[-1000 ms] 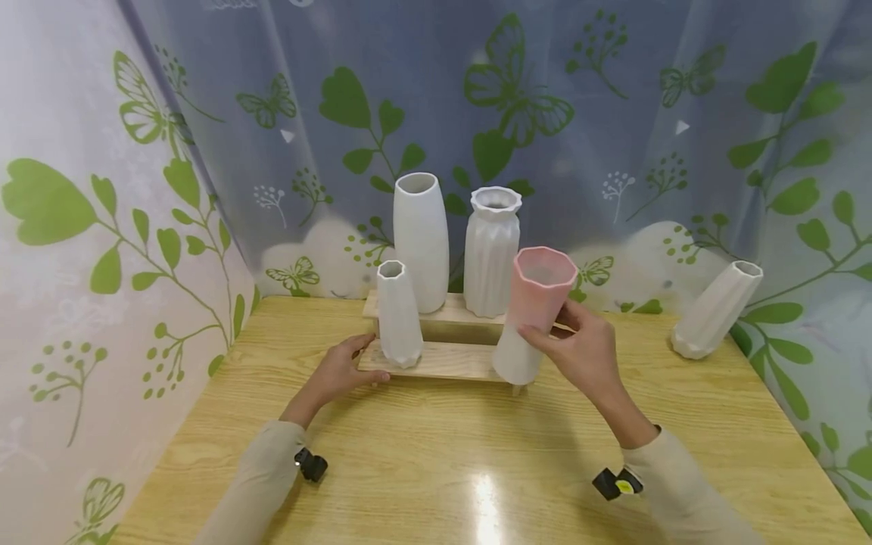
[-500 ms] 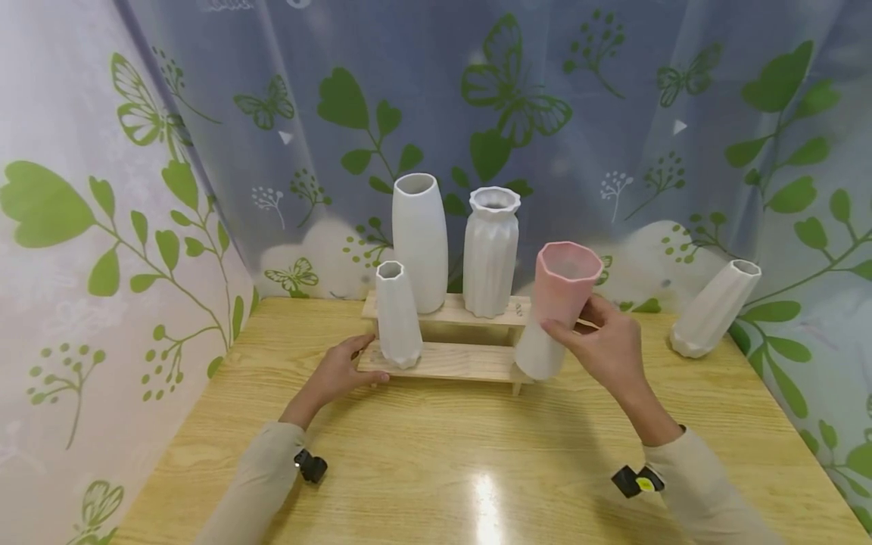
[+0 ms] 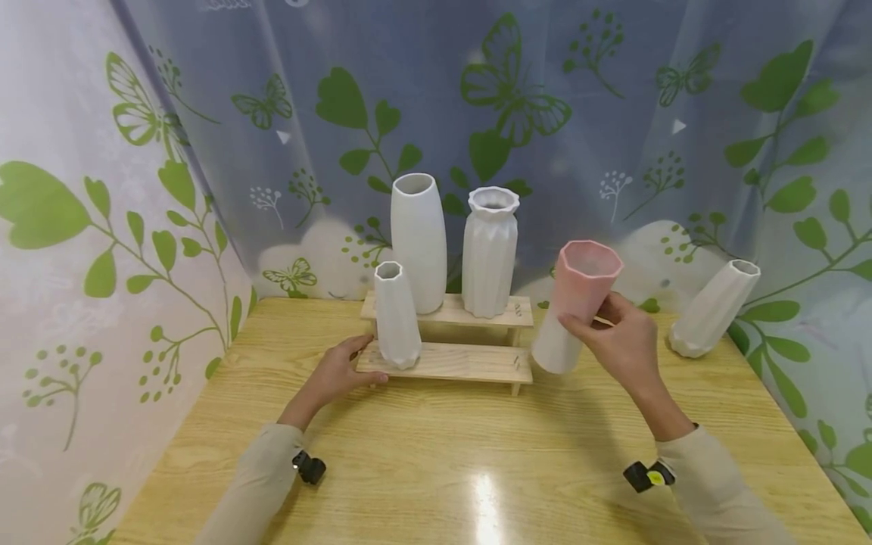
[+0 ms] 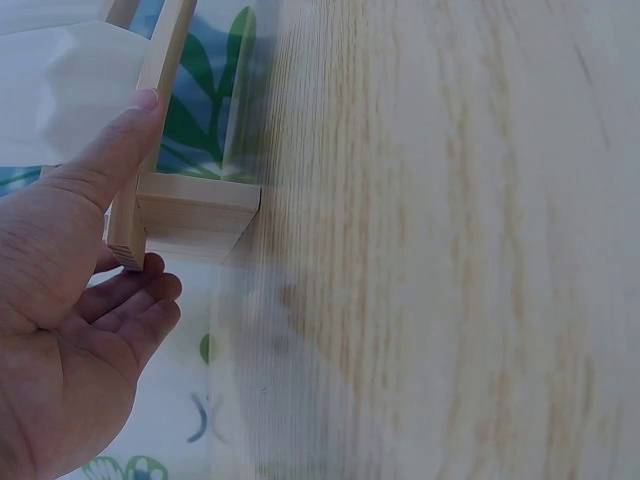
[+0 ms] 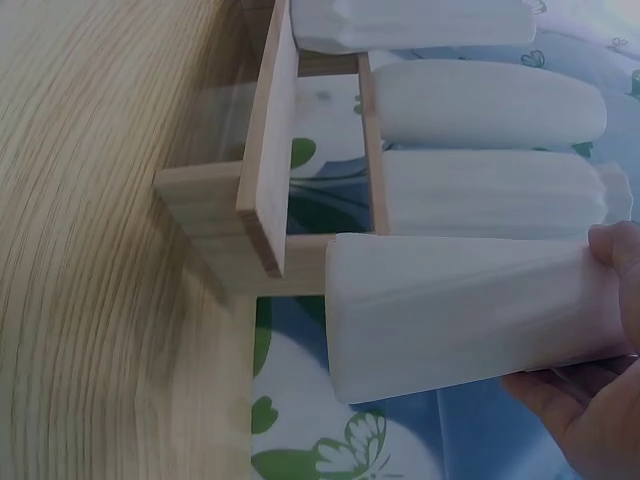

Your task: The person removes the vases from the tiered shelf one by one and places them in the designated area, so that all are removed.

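Note:
In the head view my right hand grips a pink-and-white vase, thumb in front and fingers behind. The vase tilts slightly, held off the table just beyond the right end of the two-tier wooden stand. My left hand holds the stand's left end; in the left wrist view its thumb lies along the shelf board and its fingers curl at the end. A slim white vase stands on the lower tier. On the upper tier are a tall smooth white vase and a ruffled-rim white vase.
Another slim white vase stands at the right of the wood-grain table. A patterned curtain with green leaves and butterflies rises behind the table and along both sides.
My right hand has carried the pink-and-white vase rightward, from in front of the stand's right part to past its end. The lower tier's right end now shows. My left hand stays put.

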### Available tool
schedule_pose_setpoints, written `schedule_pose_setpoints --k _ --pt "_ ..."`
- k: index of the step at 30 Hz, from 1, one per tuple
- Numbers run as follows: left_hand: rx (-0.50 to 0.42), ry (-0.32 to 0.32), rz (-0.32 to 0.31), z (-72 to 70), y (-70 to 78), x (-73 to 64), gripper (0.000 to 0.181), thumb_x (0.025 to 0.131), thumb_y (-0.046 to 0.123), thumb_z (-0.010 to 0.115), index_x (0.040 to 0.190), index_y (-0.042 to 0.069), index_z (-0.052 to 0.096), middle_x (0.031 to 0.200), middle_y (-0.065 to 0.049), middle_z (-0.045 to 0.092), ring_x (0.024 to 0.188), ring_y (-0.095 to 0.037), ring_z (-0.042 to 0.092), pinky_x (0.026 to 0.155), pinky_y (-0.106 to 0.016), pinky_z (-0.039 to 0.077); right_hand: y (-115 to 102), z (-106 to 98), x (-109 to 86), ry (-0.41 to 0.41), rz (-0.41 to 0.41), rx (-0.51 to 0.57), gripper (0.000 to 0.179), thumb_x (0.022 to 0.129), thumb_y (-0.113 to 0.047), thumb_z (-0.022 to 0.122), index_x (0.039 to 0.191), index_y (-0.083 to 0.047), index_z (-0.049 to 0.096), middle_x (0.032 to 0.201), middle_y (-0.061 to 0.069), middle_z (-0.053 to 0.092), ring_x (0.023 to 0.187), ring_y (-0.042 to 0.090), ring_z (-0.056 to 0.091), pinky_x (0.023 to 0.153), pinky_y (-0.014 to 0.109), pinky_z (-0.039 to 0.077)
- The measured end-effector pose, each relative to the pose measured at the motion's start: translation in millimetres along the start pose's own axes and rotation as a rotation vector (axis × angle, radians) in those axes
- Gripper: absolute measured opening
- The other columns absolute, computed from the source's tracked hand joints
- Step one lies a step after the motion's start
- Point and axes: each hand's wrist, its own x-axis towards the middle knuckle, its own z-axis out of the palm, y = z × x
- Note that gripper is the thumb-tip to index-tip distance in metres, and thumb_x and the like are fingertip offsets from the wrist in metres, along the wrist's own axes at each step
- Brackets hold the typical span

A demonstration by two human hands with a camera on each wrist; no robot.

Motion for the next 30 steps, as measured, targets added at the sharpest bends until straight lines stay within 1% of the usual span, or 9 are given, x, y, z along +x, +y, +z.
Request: schedule_pose_setpoints --k 6,10,16,21,25,30 --pt "0.0 -0.001 -0.027 0.2 -0.8 -0.3 0.096 0.082 0.038 0.087 0.154 -0.003 0.04 0.157 -0.023 0.043 0.144 -0.041 0.041 0.117 -0.053 0.042 12.6 -8.2 2.4 0.002 0.022 -0.005 0.051 0.084 -0.027 0.088 0.123 0.001 0.07 0.114 0.02 0.074 0.093 -0.006 0.065 0.078 0.011 0.057" --pt "-0.005 -0.005 -0.033 1.0 -1.5 -0.2 0.097 0.081 0.04 0.087 0.155 -0.003 0.04 0.157 -0.022 0.043 0.145 -0.04 0.041 0.117 -0.052 0.041 19.9 -13.0 4.3 0.008 0.027 -0.022 0.052 0.085 -0.028 0.087 0.126 -0.001 0.07 0.115 0.019 0.074 0.093 -0.006 0.064 0.078 0.01 0.057" --pt "-0.003 -0.009 -0.022 0.8 -2.1 0.1 0.098 0.081 0.043 0.086 0.155 -0.002 0.04 0.157 -0.022 0.043 0.145 -0.04 0.041 0.117 -0.053 0.042 29.4 -19.9 8.7 0.034 0.033 -0.059 0.054 0.083 -0.028 0.088 0.126 -0.001 0.07 0.115 0.021 0.073 0.091 -0.011 0.062 0.076 0.007 0.056" --pt "-0.01 -0.009 -0.022 1.0 -2.7 0.2 0.097 0.081 0.041 0.087 0.155 -0.001 0.041 0.157 -0.021 0.043 0.145 -0.04 0.041 0.117 -0.053 0.041 33.3 -26.2 13.4 0.046 0.046 -0.083 0.055 0.083 -0.029 0.088 0.126 0.0 0.07 0.116 0.023 0.073 0.089 -0.012 0.061 0.074 0.006 0.055" --pt "-0.013 -0.008 -0.023 1.2 -3.3 0.6 0.097 0.082 0.04 0.087 0.155 -0.001 0.04 0.157 -0.021 0.043 0.145 -0.04 0.041 0.118 -0.053 0.041 38.4 -31.1 18.0 0.051 0.055 -0.099 0.056 0.083 -0.031 0.088 0.127 -0.001 0.07 0.116 0.023 0.073 0.088 -0.012 0.06 0.074 0.006 0.054" --pt "-0.009 -0.001 -0.022 0.6 -4.9 1.2 0.096 0.082 0.039 0.087 0.156 -0.001 0.039 0.157 -0.02 0.043 0.145 -0.039 0.04 0.118 -0.053 0.04 46.9 -34.7 23.1 0.077 0.061 -0.12 0.054 0.082 -0.032 0.088 0.124 -0.002 0.072 0.112 0.02 0.074 0.085 -0.013 0.06 0.071 0.005 0.053"
